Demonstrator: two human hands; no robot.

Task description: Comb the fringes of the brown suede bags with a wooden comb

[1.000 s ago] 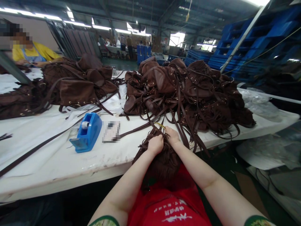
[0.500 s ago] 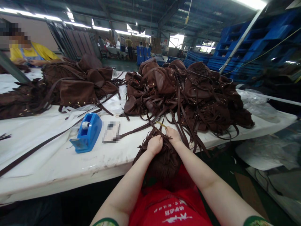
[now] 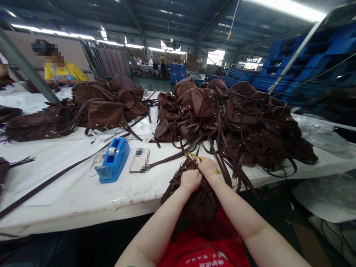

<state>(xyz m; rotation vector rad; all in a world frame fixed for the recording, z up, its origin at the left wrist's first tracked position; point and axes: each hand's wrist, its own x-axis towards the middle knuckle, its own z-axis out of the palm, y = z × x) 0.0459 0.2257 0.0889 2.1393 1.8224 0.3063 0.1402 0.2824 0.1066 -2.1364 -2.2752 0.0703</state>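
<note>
A dark brown fringed bag (image 3: 201,207) rests at the table's front edge, against my body. My left hand (image 3: 191,181) is closed on its upper part, bunching the fringe strands. Just to the right, my right hand (image 3: 208,167) grips a yellow comb (image 3: 191,155). The comb's toothed end sticks out to the left over the top of the bag, and a bit of its handle shows beyond the palm. A long brown strap (image 3: 167,158) runs leftward from the bag across the white table.
Behind my hands a large pile of brown bags (image 3: 233,115) covers the table. Another pile (image 3: 105,115) lies left. A blue tape dispenser (image 3: 118,159) and a blurred-out flat item (image 3: 139,160) sit left of the bag. A person in yellow (image 3: 66,72) works across the table.
My view has turned slightly left and up. The comb now lies flatter across the bag's top, and its handle end shows past my right hand. My left hand keeps its hold.
</note>
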